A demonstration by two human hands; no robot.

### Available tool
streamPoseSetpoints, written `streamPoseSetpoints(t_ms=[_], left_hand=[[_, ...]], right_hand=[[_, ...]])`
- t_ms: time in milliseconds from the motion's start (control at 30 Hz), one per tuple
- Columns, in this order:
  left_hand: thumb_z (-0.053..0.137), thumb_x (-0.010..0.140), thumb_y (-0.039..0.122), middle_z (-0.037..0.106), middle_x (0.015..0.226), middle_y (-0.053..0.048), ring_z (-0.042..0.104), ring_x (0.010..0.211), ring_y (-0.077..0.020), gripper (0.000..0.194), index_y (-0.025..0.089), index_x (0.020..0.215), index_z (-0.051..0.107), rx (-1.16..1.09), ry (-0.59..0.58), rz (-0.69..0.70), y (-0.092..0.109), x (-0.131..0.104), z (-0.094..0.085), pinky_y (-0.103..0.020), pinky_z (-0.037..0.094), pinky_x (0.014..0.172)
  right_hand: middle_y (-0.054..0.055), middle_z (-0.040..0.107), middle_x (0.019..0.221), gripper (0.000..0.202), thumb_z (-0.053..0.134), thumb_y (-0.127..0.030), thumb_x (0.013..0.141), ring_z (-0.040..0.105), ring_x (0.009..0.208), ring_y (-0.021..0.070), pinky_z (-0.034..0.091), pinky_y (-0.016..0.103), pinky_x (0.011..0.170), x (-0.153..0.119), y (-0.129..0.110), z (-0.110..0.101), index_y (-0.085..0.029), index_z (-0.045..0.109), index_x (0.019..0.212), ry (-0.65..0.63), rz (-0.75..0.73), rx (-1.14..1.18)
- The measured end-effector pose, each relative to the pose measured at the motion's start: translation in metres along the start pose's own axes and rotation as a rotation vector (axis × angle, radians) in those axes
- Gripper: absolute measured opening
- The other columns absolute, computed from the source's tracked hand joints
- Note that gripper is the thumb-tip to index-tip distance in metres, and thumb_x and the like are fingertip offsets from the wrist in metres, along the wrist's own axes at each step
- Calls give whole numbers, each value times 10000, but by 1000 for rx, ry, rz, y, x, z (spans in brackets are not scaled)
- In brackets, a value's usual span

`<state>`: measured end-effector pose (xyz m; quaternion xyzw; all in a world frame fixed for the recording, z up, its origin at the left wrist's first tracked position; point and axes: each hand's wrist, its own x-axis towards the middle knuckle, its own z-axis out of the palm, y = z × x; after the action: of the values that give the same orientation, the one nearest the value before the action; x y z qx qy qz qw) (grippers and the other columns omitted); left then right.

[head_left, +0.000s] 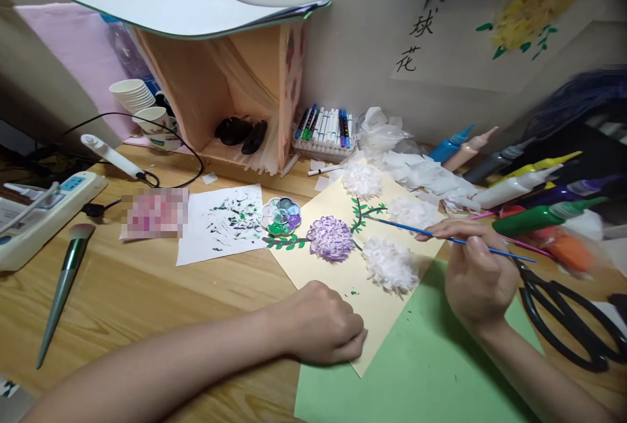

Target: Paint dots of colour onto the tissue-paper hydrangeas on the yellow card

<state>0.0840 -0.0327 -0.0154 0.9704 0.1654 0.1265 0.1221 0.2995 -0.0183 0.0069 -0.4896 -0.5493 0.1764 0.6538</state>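
My right hand (477, 266) is closed round a thin blue paintbrush (416, 229), its tip at the green painted leaves (361, 214) on a cream sheet (298, 273). My left hand (326, 325) rests as a loose fist on the lower part of that sheet, with nothing visible in it. One purple paper flower (331, 239) and several white fluffy flowers (390, 265) are on the sheet. A round palette (281, 216) with green and purple paint touches the sheet's left edge. Green paper (392, 384) lies beneath.
Black scissors (568, 318) and several paint bottles (543, 217) stand or lie at the right. Markers (326, 128) and a peach box (289, 90) are behind. To the left are a paint-marked white sheet (223, 224), a makeup brush (66, 292) and a power strip (53, 220).
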Motion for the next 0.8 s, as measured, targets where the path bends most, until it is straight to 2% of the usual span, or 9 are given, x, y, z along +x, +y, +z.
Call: streamPoseSetpoints(t_ms=[100,233,533,667,800], left_hand=[[444,843,245,580,488,18,520,421,-117,317,179,539,502,3,8,8,0,1,-1,-269,266,401],[423,856,227,545,472,22,470,401,-111,321,182,545,490,1,-1,9,-1,1,-4,-277,246,411],[427,875,189,507,530,27,401,444,-110,288,184,592,482,-71,-44,8,-1,3,-9,-293,231,443],[437,874,189,497,536,30,385,452,-116,274,187,606,488,-85,-55,5,-1,4,-9,-299,230,442],[423,884,185,493,527,28,380,447,-116,288,184,605,494,-97,-57,1,-1,6,-10,-301,228,438]], right_hand=[[47,554,699,247,414,-264,844,523,734,237,393,403,700,-5,13,-12,-255,625,715,2,97,94],[42,572,707,241,420,-278,850,542,733,217,401,390,716,-9,22,-15,-219,618,726,-66,124,64],[30,607,717,295,358,-255,900,554,771,200,413,380,753,-10,21,-16,-222,615,757,-126,61,-16],[32,619,760,285,362,-254,911,544,822,196,408,380,794,-9,20,-17,-228,618,787,-201,83,-104],[27,605,755,286,360,-245,913,545,792,186,411,374,766,-9,20,-17,-228,609,773,-152,72,-62]])
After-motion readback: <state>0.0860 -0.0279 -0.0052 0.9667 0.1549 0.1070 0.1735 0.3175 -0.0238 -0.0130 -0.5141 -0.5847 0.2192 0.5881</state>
